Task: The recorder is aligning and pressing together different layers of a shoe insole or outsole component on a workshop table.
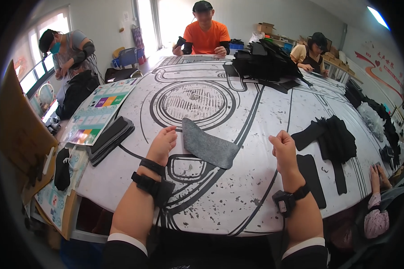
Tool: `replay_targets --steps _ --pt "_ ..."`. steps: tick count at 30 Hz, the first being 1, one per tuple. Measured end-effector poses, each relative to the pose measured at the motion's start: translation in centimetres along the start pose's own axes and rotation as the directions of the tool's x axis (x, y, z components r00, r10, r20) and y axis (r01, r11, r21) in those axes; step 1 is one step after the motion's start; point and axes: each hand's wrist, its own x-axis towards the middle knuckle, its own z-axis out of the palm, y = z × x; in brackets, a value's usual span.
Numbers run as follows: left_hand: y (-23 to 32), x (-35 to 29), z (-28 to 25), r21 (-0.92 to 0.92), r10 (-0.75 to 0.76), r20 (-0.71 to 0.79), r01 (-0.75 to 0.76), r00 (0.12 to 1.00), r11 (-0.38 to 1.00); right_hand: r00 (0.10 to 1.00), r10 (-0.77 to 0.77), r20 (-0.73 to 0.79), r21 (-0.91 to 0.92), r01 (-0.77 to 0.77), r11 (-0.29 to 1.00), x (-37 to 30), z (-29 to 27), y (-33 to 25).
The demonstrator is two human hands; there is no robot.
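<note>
A curved grey felt-like piece [207, 145] lies on the table between my hands. Just left of it is my left hand [163, 142], fingers loosely stretched with nothing in them; they come close to the piece's left edge without gripping it. My right hand [284, 148] is raised to the right of the piece, apart from it, its fingers curled in and nothing showing in them. On my left wrist are black bands with a small device [147, 183], and another strapped device [284, 203] sits on my right wrist.
The white patterned sheet [242, 197] covers the table. Dark stacked pieces [112, 140] lie left, black strips [334, 141] right, and a large black heap [267, 62] far back. A person in orange [206, 32] sits opposite; others are at both sides, one person's hands [378, 178] at the right edge.
</note>
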Motion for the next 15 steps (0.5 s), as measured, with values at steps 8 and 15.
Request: replay_targets --steps 8,15 --pt "-0.5 -0.3 1.0 0.042 -0.042 0.120 0.038 0.992 0.998 0.999 -0.015 0.051 -0.028 0.017 0.999 -0.4 0.4 0.5" --pt "-0.1 -1.1 2.2 0.155 -0.027 0.156 0.003 0.987 0.988 0.996 -0.051 0.075 -0.181 0.064 0.981 -0.3 0.0 1.6"
